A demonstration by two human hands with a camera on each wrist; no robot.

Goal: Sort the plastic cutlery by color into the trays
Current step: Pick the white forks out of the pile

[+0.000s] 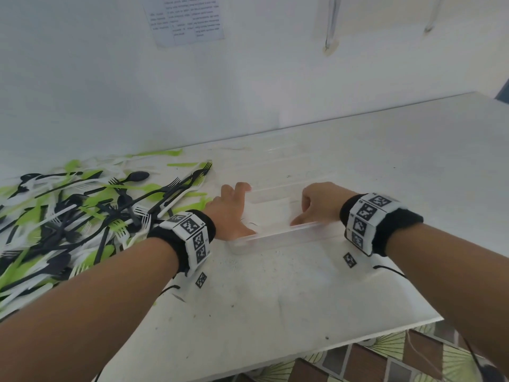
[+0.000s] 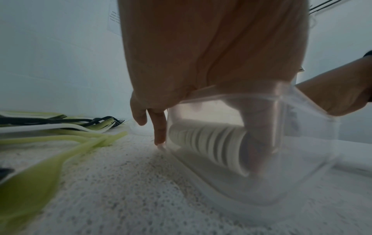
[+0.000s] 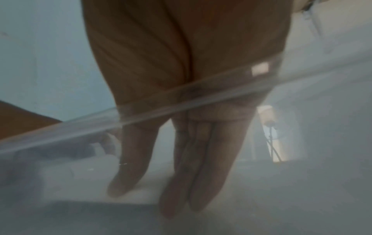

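A clear plastic tray (image 1: 275, 236) lies in the middle of the white table (image 1: 275, 293). My left hand (image 1: 234, 209) holds its left end. In the left wrist view the fingers (image 2: 160, 132) reach down outside the tray (image 2: 292, 130) wall, and the thumb shows through the plastic inside. My right hand (image 1: 319, 202) grips the right part, fingers hooked over the rim. The right wrist view shows those fingers (image 3: 201, 159) through the tray wall (image 3: 70, 130). A mixed pile of green, black and white plastic cutlery (image 1: 82, 210) spreads over the table's left side.
Faint outlines of more clear trays (image 1: 278, 164) lie behind the held one, toward the wall. Green knives (image 2: 60, 139) lie close to my left hand. The table's front edge (image 1: 330, 346) runs near my forearms, with tiled floor below.
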